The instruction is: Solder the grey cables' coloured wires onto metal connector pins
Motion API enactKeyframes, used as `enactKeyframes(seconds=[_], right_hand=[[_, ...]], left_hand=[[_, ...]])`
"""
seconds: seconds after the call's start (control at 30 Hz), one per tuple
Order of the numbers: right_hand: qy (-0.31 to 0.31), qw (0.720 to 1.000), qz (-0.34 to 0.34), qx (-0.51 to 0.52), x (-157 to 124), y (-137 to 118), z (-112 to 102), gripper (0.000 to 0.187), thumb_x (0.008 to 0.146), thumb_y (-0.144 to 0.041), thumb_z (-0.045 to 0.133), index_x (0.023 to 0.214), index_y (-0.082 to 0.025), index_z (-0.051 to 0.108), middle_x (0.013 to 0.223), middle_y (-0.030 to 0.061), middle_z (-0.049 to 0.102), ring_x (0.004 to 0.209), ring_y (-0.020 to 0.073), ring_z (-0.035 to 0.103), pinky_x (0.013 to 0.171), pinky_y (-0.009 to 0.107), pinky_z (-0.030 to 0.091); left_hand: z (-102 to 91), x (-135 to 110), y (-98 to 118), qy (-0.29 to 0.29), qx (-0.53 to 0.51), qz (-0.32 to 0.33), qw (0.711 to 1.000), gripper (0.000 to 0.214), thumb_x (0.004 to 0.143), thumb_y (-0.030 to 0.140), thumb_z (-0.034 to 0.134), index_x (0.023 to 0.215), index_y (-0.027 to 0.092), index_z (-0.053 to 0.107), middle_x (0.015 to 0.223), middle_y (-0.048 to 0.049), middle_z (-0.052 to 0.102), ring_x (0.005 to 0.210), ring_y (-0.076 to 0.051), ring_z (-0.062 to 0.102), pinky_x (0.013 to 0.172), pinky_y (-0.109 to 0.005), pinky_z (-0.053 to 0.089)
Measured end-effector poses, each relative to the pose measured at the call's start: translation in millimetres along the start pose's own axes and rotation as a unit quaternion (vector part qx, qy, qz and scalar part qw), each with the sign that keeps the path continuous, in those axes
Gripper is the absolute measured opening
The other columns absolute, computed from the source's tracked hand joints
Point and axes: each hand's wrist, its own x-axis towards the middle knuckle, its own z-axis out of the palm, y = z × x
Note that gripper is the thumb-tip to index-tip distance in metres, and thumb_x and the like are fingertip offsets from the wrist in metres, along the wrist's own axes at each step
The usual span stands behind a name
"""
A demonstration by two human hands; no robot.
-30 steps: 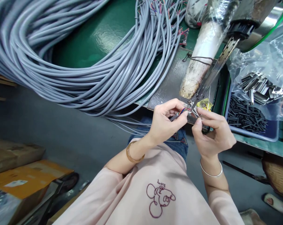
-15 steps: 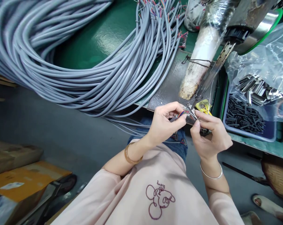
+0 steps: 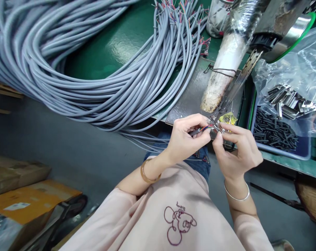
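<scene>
Between thumb and fingers my left hand (image 3: 190, 134) pinches the stripped end of a grey cable (image 3: 195, 132), its coloured wires (image 3: 206, 127) fanning out to the right. My right hand (image 3: 238, 146) is closed on a small metal multi-pin connector (image 3: 217, 128), which the wire ends meet. Right above the connector is the tip of a soldering iron (image 3: 230, 94), fixed pointing down toward it. Whether tip and pins touch, I cannot tell. A yellow scrap (image 3: 228, 118) lies just behind my right fingertips.
A thick bundle of grey cables (image 3: 116, 90) curves over the green bench (image 3: 95, 62). At right, a blue bin (image 3: 301, 151) holds black tubes (image 3: 274, 130) and a plastic bag of metal connectors (image 3: 286, 99). A wrapped white tube (image 3: 218, 76) slants down beside the iron. Cardboard boxes (image 3: 35, 198) stand lower left.
The connector has shifted slightly in my fingers beneath the iron tip. Both hands keep their pinches, and the whole view has moved a little.
</scene>
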Motion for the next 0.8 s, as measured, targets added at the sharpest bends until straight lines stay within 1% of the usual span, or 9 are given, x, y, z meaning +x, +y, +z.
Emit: enactKeyframes(seconds=[0.1,0.27,0.43,0.5,0.53,0.63,0.7,0.73,0.8], right_hand=[[0.002,1.0,-0.014,-0.006,-1.1,0.5,-0.9,0.02,0.079,-0.01,0.073,0.081,-0.023,0.059,0.098,0.0006,0.079,0.083,0.0159,0.076,0.069,0.025,0.06],[-0.023,0.999,-0.047,-0.013,-6.8,4.5,-2.3,0.022,0.078,-0.01,0.072,0.08,-0.023,0.055,0.1,0.001,0.079,0.082,0.0145,0.076,0.069,0.023,0.059],[-0.029,0.999,-0.041,-0.002,-9.7,5.5,-3.7,0.021,0.079,-0.009,0.072,0.083,-0.022,0.056,0.099,0.0014,0.079,0.083,0.0144,0.076,0.072,0.023,0.059],[-0.027,1.0,-0.015,0.005,-9.0,5.0,-7.3,0.019,0.081,-0.01,0.072,0.086,-0.022,0.058,0.1,0.0011,0.079,0.084,0.0148,0.077,0.069,0.022,0.058],[-0.035,0.999,0.011,0.013,-8.3,4.7,-10.3,0.017,0.083,-0.012,0.071,0.088,-0.022,0.058,0.101,0.0012,0.079,0.082,0.0142,0.076,0.067,0.022,0.058],[-0.12,0.985,0.108,0.056,-6.4,3.6,-22.3,0.011,0.089,-0.017,0.068,0.092,-0.022,0.059,0.094,-0.001,0.077,0.067,0.0096,0.072,0.06,0.02,0.055],[-0.163,0.974,0.14,0.072,-7.0,2.5,-30.1,0.009,0.09,-0.02,0.069,0.091,-0.022,0.06,0.082,-0.004,0.073,0.059,0.0077,0.067,0.058,0.02,0.053],[-0.162,0.973,0.146,0.074,-8.1,1.8,-33.1,0.01,0.089,-0.02,0.07,0.089,-0.022,0.061,0.078,-0.0045,0.071,0.059,0.0079,0.066,0.058,0.021,0.052],[-0.128,0.976,0.156,0.084,-11.5,0.5,-36.3,0.011,0.087,-0.02,0.073,0.085,-0.022,0.062,0.078,-0.0034,0.07,0.063,0.0093,0.066,0.06,0.023,0.052]], left_hand=[[-1.0,0.3,-0.2,-0.002,-0.009,-0.007,1.0,0.011,0.079,0.013,0.066,0.07,0.016,0.06,0.08,-0.0032,0.067,0.069,-0.011,0.059,0.06,-0.022,0.047],[-3.6,0.4,-4.6,-0.04,-0.038,-0.064,0.996,0.012,0.08,0.014,0.065,0.07,0.016,0.059,0.077,-0.0022,0.066,0.068,-0.011,0.059,0.063,-0.021,0.049],[-3.5,-0.3,-7.5,-0.039,-0.058,-0.081,0.994,0.013,0.08,0.014,0.066,0.07,0.016,0.058,0.077,-0.0016,0.064,0.068,-0.01,0.058,0.063,-0.02,0.048],[-3.1,-1.1,-5.8,-0.043,-0.074,-0.085,0.993,0.013,0.079,0.014,0.067,0.069,0.015,0.058,0.076,-0.0014,0.064,0.067,-0.009,0.058,0.062,-0.02,0.047],[-3.1,-2.1,-4.5,-0.051,-0.083,-0.087,0.991,0.013,0.079,0.014,0.068,0.07,0.015,0.059,0.076,-0.0014,0.064,0.067,-0.009,0.057,0.062,-0.019,0.047],[-3.6,-7.9,-1.4,-0.087,-0.098,-0.088,0.987,0.01,0.08,0.015,0.07,0.072,0.013,0.064,0.074,-0.0021,0.064,0.066,-0.009,0.057,0.062,-0.019,0.047],[-4.2,-13.8,-0.9,-0.101,-0.093,-0.087,0.987,0.01,0.082,0.018,0.073,0.075,0.012,0.069,0.075,-0.0038,0.066,0.068,-0.01,0.059,0.063,-0.02,0.049],[-4.4,-16.9,-1.0,-0.099,-0.09,-0.086,0.987,0.009,0.082,0.02,0.074,0.079,0.012,0.071,0.077,-0.0049,0.068,0.069,-0.01,0.061,0.063,-0.02,0.05],[-4.9,-22.8,-1.3,-0.081,-0.093,-0.075,0.99,0.011,0.083,0.021,0.075,0.089,0.012,0.074,0.083,-0.0067,0.072,0.071,-0.011,0.064,0.065,-0.02,0.053]])
